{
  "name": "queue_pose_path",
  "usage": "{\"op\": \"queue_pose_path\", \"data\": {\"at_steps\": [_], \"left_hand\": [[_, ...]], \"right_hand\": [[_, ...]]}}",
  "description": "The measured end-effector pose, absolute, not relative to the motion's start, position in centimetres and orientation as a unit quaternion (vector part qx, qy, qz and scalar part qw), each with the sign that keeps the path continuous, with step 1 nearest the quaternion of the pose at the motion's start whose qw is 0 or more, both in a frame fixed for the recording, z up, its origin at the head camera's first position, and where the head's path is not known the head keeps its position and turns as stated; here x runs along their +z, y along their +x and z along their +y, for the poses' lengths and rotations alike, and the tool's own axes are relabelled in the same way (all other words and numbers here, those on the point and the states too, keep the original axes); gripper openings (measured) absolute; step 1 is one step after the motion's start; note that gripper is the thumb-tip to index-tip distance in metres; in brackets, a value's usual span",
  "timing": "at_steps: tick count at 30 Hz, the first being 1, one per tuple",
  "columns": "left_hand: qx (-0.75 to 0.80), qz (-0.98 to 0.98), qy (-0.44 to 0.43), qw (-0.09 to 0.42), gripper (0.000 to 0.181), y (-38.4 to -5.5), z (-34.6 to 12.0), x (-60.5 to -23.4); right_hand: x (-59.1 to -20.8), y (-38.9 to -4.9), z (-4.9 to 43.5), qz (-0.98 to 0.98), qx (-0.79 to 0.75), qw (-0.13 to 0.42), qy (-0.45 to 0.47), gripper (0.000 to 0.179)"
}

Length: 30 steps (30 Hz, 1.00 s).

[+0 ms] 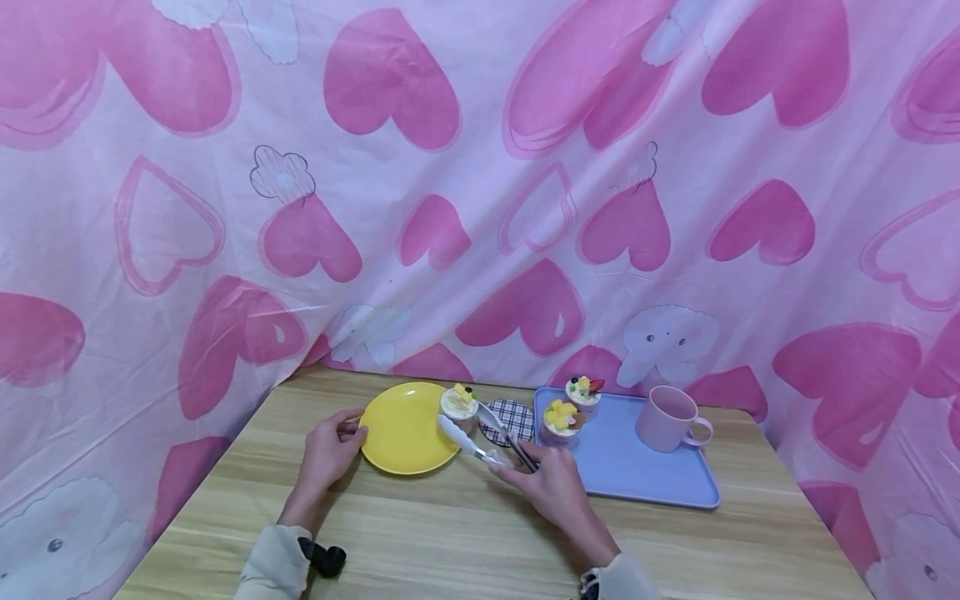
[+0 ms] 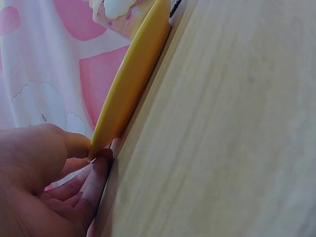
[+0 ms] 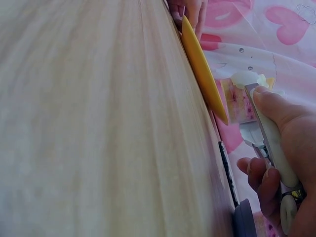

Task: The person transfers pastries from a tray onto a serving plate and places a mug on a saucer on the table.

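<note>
r. hand (image 1: 551, 483) grips tongs (image 1: 459, 435), tips set abt. dessert cup (image 1: 459, 403). cup posn.: at r. rim of yellow plate (image 1: 408, 437), apparently raised off surface (image 1: 450, 533), fwd-left of r. hand. tongs' long axis runs diag. from r. hand twd. plate. l. hand (image 1: 328, 452) pinches opp. rim; r. hand nearer cup.

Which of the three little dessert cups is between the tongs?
The dessert cup near the yellow plate, held in the tongs; the other two cups stand on the blue tray.
</note>
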State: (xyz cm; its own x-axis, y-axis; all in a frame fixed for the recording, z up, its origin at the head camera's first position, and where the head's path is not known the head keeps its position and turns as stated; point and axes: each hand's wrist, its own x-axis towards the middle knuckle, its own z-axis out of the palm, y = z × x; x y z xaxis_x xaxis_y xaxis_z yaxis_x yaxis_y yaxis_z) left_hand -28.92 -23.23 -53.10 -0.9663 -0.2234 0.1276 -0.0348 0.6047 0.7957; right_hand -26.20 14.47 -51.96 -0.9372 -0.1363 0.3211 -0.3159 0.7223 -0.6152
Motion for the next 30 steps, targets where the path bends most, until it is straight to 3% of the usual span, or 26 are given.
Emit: {"op": "queue_pose_path", "data": {"at_steps": [11,20,30], "left_hand": [[-0.438,-0.890,0.071,0.108,0.039,-29.0,-23.3,-53.0],[-0.432,-0.891,0.051,0.134,0.037,-28.8,-23.4,-52.9],[-0.434,-0.891,0.054,0.122,0.038,-28.7,-23.3,-52.9]], "right_hand": [[-52.1,-26.6,13.9,-0.919,0.355,0.126,0.118,0.076],[-52.0,-27.0,13.2,-0.919,0.349,0.126,0.133,0.059],[-52.1,-27.9,11.7,-0.924,0.328,0.126,0.150,0.061]]}}
